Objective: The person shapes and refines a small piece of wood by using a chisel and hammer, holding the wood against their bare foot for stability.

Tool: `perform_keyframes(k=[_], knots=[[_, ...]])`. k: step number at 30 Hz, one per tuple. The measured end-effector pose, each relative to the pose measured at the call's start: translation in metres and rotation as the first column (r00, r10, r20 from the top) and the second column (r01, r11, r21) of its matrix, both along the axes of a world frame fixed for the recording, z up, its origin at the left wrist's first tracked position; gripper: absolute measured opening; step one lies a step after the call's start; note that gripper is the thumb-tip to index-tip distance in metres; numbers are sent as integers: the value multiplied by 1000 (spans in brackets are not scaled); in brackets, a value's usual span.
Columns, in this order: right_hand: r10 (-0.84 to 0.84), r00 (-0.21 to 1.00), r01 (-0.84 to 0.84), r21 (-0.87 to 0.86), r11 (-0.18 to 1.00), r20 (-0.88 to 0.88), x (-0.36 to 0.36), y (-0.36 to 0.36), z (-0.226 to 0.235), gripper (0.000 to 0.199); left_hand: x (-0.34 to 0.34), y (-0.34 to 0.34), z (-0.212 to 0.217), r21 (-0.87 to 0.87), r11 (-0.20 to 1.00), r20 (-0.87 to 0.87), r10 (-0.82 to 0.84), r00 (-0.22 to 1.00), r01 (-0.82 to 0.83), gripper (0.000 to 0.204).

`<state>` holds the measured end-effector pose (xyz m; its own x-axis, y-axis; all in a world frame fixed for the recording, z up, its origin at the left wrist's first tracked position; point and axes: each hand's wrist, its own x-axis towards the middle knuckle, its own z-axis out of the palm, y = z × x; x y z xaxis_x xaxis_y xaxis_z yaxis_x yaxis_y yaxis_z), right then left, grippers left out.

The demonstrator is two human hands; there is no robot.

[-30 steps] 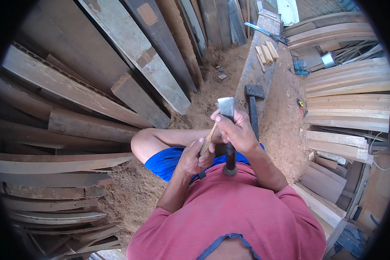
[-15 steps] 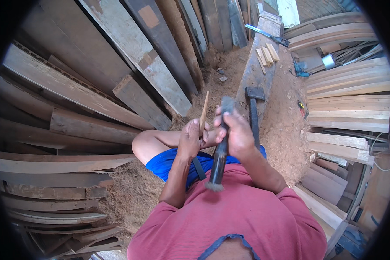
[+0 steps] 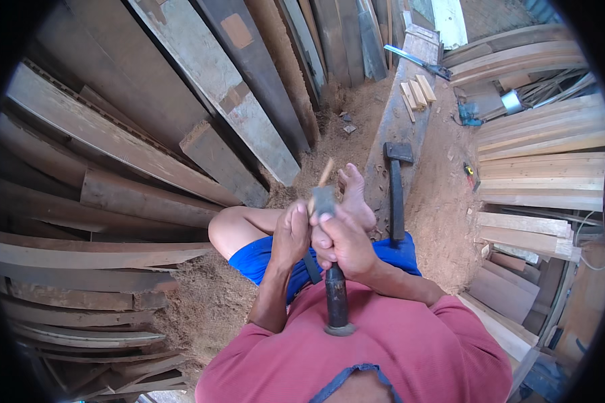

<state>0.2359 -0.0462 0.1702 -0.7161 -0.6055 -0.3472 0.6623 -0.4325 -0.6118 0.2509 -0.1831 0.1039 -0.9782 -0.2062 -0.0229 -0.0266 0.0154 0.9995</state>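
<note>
My left hand (image 3: pixel 292 234) is closed round a thin, pale wooden stick (image 3: pixel 327 172), whose narrow end points away from me. My right hand (image 3: pixel 348 243) grips a chisel (image 3: pixel 337 302) with a dark handle and a frayed butt end near my chest. The chisel's broad grey blade overlaps the stick, right beside the left fingers; whether its edge touches the wood I cannot tell. To the right of my hands, a dark hammer-like mallet (image 3: pixel 398 152) lies with its head on a plank and its handle toward me.
A long plank bench (image 3: pixel 383 127) stretches away, bearing several short wood pieces (image 3: pixel 415 94) and a handsaw (image 3: pixel 420 62). Boards (image 3: pixel 249 134) lean at the left; stacked lumber (image 3: pixel 544 174) lines the right. A blue power tool (image 3: pixel 468 114) and a tape measure (image 3: pixel 470 176) lie near that lumber.
The chisel has swung left and toward me, bringing its blade from beside the stick to over it. My right hand now meets my left, and my bare foot shows behind them.
</note>
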Motion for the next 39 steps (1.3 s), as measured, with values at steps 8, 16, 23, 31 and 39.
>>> perform_keyframes(k=[8, 16, 23, 31, 39], knots=[[-115, 923, 222, 263, 939, -368, -43, 50, 1, 20, 44, -1, -23, 641, 766, 286, -184, 940, -45, 44], [64, 849, 242, 493, 836, -525, -61, 37, -34, 16, 18, 18, -3, 853, 516, 182, -423, 888, 71, 39], [-293, 933, 320, 112, 941, -210, -52, 32, -39, 18, -2, 22, -24, 587, 804, 164, -234, 958, 95, 31], [-37, 989, 51, -93, 994, 145, -8, 8, -15, 15, -15, 14, -18, 254, 960, -4, -117, 993, 114, 24], [-226, 970, 223, -47, 974, -92, -8, 45, 19, 16, 45, 0, -29, 59, 984, 34, -169, 985, 167, 25]])
